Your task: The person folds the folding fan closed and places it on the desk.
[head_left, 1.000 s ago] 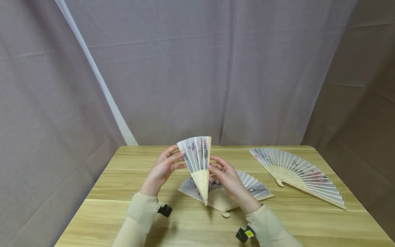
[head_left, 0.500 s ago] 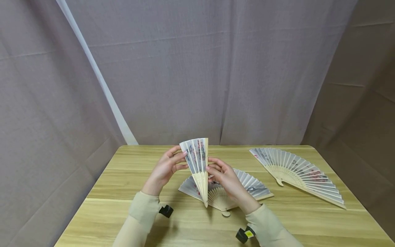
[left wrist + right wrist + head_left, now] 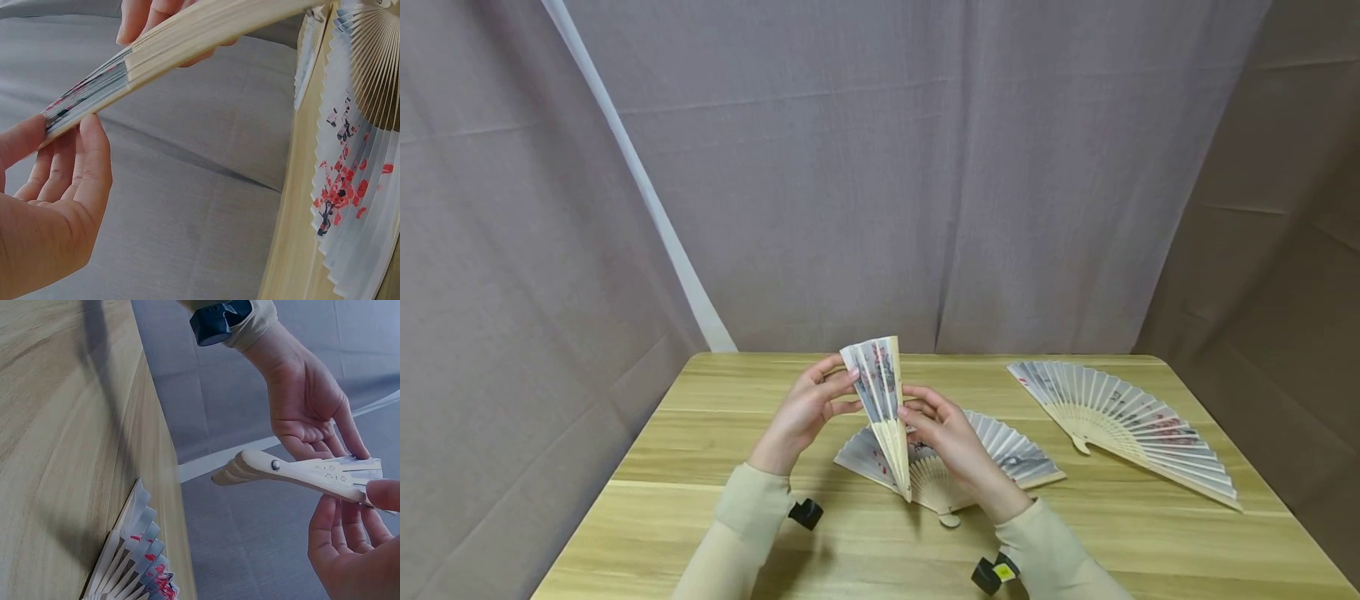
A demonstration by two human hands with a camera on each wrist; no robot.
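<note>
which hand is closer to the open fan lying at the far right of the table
Right. The right hand holds the half-closed fan nearer the far-right fan; the left hand is farther.

A wooden table (image 3: 700, 467) with a pale, striped grain stands against a backdrop of grey-mauve cloth (image 3: 880, 183) that hangs in soft folds behind it and along both sides. A white pole (image 3: 647, 200) slants down across the cloth at the left and ends at the table's far left corner. Two open paper fans lie flat on the table. The nearer fan (image 3: 1015, 454), in the middle of the table, is white with red blossoms and dark branches. The farther fan (image 3: 1127, 421) lies well apart from it toward the right edge, spread wide, with pale wooden ribs and reddish print.
</note>
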